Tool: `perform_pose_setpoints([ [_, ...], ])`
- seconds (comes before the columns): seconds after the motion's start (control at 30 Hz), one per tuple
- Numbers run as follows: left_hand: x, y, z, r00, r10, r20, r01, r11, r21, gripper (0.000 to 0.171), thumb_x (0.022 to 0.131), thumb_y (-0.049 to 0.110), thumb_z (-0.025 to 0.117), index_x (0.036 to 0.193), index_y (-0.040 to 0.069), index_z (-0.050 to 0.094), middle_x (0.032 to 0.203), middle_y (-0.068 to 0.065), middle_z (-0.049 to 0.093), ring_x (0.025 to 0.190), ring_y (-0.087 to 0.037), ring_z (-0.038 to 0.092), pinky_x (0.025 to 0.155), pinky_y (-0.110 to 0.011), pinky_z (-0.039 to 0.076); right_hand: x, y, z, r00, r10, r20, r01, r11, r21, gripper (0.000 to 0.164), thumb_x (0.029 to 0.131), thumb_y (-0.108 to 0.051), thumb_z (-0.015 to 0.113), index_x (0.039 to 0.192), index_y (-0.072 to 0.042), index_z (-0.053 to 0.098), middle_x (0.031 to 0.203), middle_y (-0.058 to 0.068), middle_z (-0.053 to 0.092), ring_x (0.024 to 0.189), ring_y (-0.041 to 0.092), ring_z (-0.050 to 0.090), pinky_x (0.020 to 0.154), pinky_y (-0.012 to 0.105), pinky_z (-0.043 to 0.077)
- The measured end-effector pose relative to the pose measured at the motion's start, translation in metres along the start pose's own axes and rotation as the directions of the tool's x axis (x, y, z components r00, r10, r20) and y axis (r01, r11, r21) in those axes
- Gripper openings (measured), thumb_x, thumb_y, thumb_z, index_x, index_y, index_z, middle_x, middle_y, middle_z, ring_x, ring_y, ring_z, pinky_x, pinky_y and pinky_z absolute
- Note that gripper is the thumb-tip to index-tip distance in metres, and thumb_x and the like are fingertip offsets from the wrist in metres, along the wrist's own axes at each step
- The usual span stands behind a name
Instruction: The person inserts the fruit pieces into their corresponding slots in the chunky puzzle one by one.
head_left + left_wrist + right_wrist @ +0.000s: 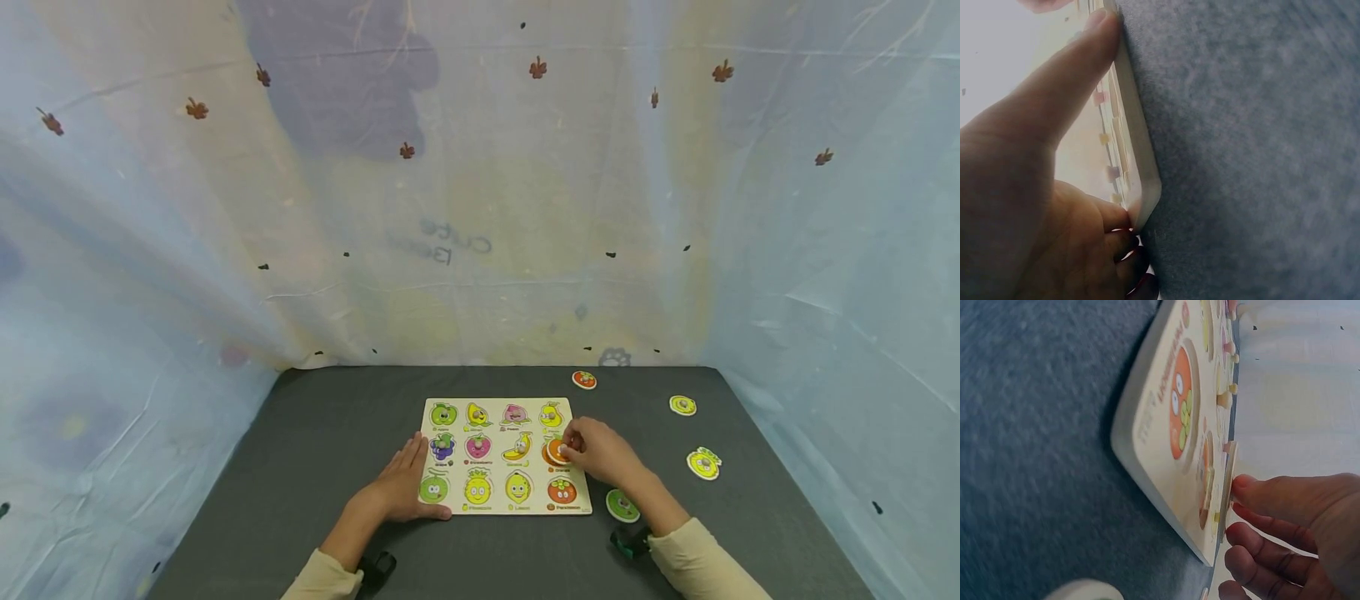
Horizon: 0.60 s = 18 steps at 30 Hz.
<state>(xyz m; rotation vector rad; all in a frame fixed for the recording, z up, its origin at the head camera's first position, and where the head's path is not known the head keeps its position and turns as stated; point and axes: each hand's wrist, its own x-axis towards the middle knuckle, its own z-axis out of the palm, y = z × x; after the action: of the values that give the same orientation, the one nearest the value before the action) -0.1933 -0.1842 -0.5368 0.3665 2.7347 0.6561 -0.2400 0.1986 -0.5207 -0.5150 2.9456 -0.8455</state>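
A pale wooden fruit puzzle board lies on the dark table, its fruit pictures in rows. Along its left edge rests my left hand, fingers extended and thumb along the front edge. The left wrist view shows that thumb against the board's side and the fingers by its corner. My right hand pinches an orange puzzle piece between thumb and fingers, over the orange picture at the board's right side. In the right wrist view the piece appears edge-on, tilted above the recess.
Near the board's front right corner lies a green round piece, close to the right wrist. Farther right are a yellow leafy-topped piece and a yellow-green round piece. A red-orange piece lies behind the board, by the hanging curtain.
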Motion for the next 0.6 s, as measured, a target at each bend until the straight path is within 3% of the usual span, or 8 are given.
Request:
perform_pose_setpoints([
  [0.23, -0.001, 0.0, 0.0, 1.0, -0.001, -0.003, 0.001, 1.0, -0.002, 0.134, 0.08, 0.055, 0.093, 0.168, -0.009, 0.016, 0.177, -0.028, 0.01, 0.164, -0.044, 0.013, 0.132, -0.058, 0.019, 0.0, -0.005, 0.004, 1.0, -0.007, 0.007, 0.007, 1.0, 0.009, 0.017, 0.097, -0.017, 0.082, 0.088, -0.017, 0.068, 0.08, -0.005, 0.055, 0.069, 0.012, 0.051, 0.06, 0.031, 0.042],
  [0.6, 0.011, -0.02, 0.015, 0.999, 0.034, -0.017, -0.035, 0.998, -0.048, 0.144, 0.075, 0.072, 0.088, 0.17, -0.006, 0.012, 0.178, -0.026, 0.005, 0.165, -0.044, 0.008, 0.132, -0.061, 0.014, 0.005, -0.007, 0.009, 1.0, -0.007, 0.013, 0.007, 1.0, 0.0, 0.019, 0.098, -0.017, 0.082, 0.086, -0.02, 0.067, 0.079, -0.005, 0.054, 0.068, 0.012, 0.05, 0.06, 0.03, 0.042],
])
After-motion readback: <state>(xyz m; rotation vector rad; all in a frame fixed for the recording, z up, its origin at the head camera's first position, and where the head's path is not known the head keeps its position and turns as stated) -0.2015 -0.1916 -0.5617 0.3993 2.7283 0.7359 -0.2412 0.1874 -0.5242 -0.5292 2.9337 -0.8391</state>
